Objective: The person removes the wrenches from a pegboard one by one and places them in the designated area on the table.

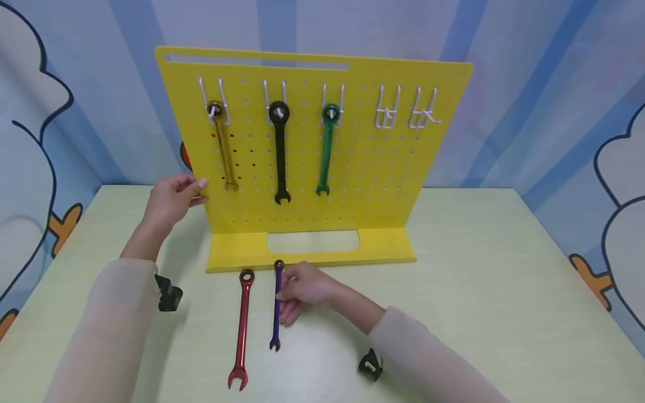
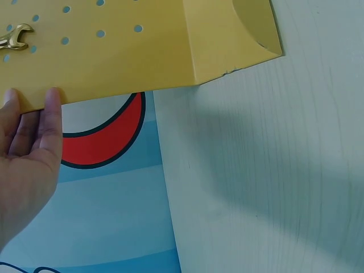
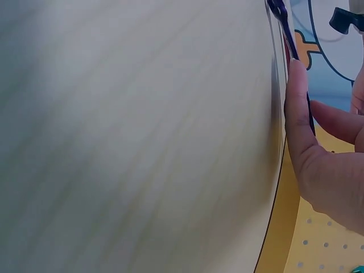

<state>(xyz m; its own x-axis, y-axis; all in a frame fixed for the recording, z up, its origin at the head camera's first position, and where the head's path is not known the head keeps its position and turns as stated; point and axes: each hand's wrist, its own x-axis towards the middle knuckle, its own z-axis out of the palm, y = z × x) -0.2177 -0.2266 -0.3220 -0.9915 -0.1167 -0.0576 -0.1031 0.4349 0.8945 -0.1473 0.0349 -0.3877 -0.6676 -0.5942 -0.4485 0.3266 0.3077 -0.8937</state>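
Head view: the purple wrench (image 1: 276, 322) is at the near side of the yellow pegboard (image 1: 373, 196), just right of the red wrench (image 1: 242, 330), which lies on the surface (image 1: 478, 280). The right hand (image 1: 304, 288) pinches the purple wrench by its shaft, toward the far half, the fingers closed down to the width of the thin bar. Its ring end points far and overlaps the front edge of the board's base in this view; its open-ended jaw points near. Whether the whole wrench is clear of the surface cannot be told.

At the far left, the left hand (image 1: 171, 198) grips the board's left edge, fingers and thumb drawn in to little more than the sheet's thickness. Gold (image 1: 224, 151), black (image 1: 280, 157) and green (image 1: 326, 151) wrenches hang by their ring ends on hooks, left to right.

The purple wrench looks like rigid metal, light enough for one hand, and unlikely to break. Its glossy, narrow shaft may slip or twist in a loose pinch. A hold on the shaft near the ring seems sound, leaving the ring's opening uncovered; the longer part toward the near end would probably tip downward, so a firm pinch suits it.
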